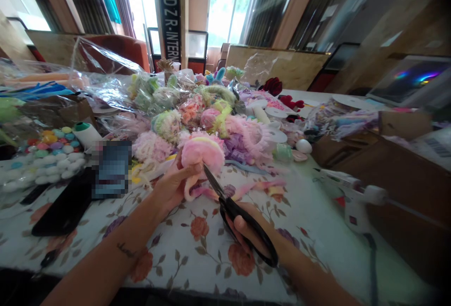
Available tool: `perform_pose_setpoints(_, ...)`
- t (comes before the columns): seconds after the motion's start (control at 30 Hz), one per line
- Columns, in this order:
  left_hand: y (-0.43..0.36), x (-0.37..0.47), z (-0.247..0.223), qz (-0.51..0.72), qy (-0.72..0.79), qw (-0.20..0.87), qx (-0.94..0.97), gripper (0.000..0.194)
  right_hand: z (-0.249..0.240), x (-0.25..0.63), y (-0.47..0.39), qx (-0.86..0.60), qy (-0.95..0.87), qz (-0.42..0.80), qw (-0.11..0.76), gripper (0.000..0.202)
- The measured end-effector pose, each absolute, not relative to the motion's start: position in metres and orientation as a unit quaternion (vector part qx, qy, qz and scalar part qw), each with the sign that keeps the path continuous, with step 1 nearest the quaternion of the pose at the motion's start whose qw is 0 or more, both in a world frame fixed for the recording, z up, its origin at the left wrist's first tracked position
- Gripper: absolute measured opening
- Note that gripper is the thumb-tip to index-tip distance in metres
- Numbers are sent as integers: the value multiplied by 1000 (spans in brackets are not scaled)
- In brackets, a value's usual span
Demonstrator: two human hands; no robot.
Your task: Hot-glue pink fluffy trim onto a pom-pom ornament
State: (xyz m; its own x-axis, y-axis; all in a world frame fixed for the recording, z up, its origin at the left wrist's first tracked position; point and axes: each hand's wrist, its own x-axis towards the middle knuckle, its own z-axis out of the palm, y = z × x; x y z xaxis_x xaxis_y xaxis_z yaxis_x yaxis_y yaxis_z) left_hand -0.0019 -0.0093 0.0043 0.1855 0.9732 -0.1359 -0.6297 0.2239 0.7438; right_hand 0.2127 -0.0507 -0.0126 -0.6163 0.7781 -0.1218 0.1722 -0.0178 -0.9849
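Observation:
My left hand (176,181) grips a fluffy pink piece (206,153) with a pale yellow band near its top, held above the flowered tablecloth (169,254). A soft pale strip loops down from it beside my fingers. In my right hand (246,226) are black-handled scissors (230,205), my fingers through the handle loops. Their blades point up and left, the tips touching or just in front of the pink piece by my left thumb. From here the blades look nearly closed. A pink and yellow fuzzy strip (246,188) lies on the cloth behind the scissors.
Pastel yarn and plush items (190,109) are heaped across the back. A white glue gun (355,193) with a cord stands at right before a cardboard box (391,165). At left lie a black phone (63,210), bags of coloured and white balls (52,156) and a thread cone (86,134).

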Motion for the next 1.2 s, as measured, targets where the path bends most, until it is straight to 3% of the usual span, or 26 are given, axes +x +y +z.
perform_pose_setpoints(0.53,-13,-4,7,556,352,706,260,37,-5,214,-51,-319,-683,599,270,63)
perform_pose_setpoints(1.2,-16,0,12,559,346,713,245,38,-11,210,-51,-330,-677,589,293,66)
